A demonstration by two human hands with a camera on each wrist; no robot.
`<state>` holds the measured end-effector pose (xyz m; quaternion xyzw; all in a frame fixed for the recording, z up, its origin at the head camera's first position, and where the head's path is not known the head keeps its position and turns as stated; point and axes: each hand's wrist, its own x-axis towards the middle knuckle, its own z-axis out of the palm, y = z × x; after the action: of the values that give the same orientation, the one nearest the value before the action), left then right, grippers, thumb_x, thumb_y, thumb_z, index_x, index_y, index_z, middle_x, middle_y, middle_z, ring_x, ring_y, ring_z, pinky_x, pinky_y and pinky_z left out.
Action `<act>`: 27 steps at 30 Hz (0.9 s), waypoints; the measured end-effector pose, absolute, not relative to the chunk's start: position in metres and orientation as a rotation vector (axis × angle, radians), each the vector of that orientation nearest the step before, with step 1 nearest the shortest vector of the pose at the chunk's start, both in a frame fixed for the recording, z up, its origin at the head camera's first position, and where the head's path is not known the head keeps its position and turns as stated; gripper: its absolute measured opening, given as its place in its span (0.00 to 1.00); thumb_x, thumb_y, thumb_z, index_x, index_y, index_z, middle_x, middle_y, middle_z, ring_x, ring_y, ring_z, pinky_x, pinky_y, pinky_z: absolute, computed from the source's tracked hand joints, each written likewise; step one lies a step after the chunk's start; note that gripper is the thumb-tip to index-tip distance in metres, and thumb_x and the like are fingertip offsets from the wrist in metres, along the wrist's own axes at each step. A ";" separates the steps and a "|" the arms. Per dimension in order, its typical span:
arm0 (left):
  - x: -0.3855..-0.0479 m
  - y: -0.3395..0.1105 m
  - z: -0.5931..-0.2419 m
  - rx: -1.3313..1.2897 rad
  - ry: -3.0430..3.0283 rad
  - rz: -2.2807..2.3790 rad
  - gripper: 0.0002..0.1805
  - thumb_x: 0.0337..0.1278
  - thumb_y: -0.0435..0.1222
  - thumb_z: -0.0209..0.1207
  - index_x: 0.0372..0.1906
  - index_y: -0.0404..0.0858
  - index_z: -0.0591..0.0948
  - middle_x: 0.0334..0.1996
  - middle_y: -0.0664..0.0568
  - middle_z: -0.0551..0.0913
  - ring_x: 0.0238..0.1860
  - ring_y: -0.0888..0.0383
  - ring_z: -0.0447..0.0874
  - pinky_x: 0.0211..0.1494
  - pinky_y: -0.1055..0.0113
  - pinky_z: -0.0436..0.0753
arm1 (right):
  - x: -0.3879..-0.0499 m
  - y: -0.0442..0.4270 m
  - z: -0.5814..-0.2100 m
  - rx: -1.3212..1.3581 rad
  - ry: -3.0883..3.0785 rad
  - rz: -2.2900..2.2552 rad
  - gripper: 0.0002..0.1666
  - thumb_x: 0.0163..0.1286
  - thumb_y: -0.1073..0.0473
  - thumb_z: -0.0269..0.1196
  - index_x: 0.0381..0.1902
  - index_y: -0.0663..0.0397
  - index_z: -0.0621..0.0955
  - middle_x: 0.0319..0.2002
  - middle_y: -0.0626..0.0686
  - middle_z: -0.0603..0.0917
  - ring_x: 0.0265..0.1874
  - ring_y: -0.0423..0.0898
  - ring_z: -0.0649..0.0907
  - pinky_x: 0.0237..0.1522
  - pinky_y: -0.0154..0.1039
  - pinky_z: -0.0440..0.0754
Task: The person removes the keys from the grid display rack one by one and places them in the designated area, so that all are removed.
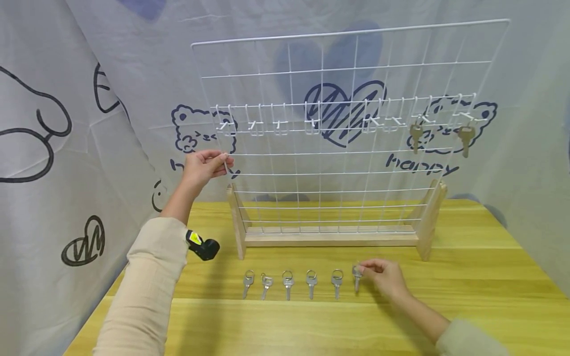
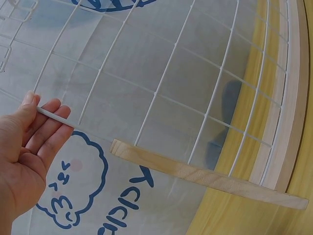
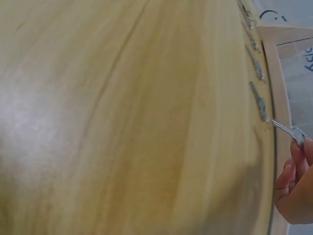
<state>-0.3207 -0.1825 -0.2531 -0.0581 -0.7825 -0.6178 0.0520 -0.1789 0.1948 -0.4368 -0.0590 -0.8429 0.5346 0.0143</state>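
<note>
My left hand point(image 1: 206, 167) grips the left edge wire of a white wire grid rack point(image 1: 318, 154); in the left wrist view the thumb and fingers of the left hand point(image 2: 34, 147) pinch that rod just above the wooden foot point(image 2: 195, 171). Over the table, my right hand point(image 1: 386, 278) pinches a silver key point(image 1: 356, 278) by its head, blade pointing down. The right wrist view has this key point(image 3: 288, 129) between the fingertips. To its left, several keys with rings, among them one key point(image 1: 337, 283), lie in a row on the table.
White hooks point(image 1: 313, 122) hang in a row across the grid. Brass-coloured keys point(image 1: 466, 137) hang from the two rightmost hooks. The rack's wooden base point(image 1: 329, 240) stands on the yellow wood table point(image 1: 481, 277). A printed cloth point(image 1: 133, 44) hangs behind.
</note>
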 end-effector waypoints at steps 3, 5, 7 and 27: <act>-0.321 -0.183 -0.253 -0.178 -2.375 -1.887 0.17 0.62 0.37 0.55 0.51 0.29 0.76 0.27 0.65 0.84 0.32 0.70 0.84 0.40 0.77 0.84 | -0.179 0.195 -0.445 -0.221 -2.626 1.692 0.10 0.60 0.67 0.63 0.38 0.68 0.82 0.33 0.57 0.86 0.26 0.38 0.78 0.25 0.26 0.75; -0.321 -0.183 -0.253 -0.177 -2.384 -1.877 0.18 0.63 0.38 0.55 0.51 0.29 0.75 0.27 0.66 0.84 0.32 0.71 0.84 0.41 0.77 0.84 | -0.179 0.194 -0.449 -0.226 -2.630 1.677 0.09 0.59 0.68 0.63 0.37 0.69 0.82 0.32 0.58 0.86 0.26 0.38 0.78 0.26 0.25 0.76; -0.320 -0.183 -0.253 -0.173 -2.388 -1.877 0.19 0.63 0.38 0.54 0.52 0.28 0.75 0.27 0.67 0.84 0.32 0.71 0.83 0.41 0.77 0.84 | -0.180 0.194 -0.453 -0.214 -2.645 1.646 0.08 0.58 0.69 0.63 0.35 0.70 0.82 0.30 0.58 0.86 0.25 0.37 0.78 0.27 0.25 0.77; -0.321 -0.182 -0.255 -0.176 -2.367 -1.874 0.20 0.63 0.37 0.54 0.52 0.25 0.74 0.27 0.65 0.84 0.32 0.70 0.84 0.40 0.78 0.84 | -0.186 0.193 -0.456 -0.153 -2.828 1.278 0.03 0.56 0.68 0.64 0.27 0.65 0.83 0.25 0.54 0.84 0.26 0.43 0.77 0.27 0.31 0.72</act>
<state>-0.3210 -0.1818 -0.2546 -0.0579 -0.7814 -0.6185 0.0586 -0.1862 0.1925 -0.4559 -0.0492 -0.9100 0.4113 0.0175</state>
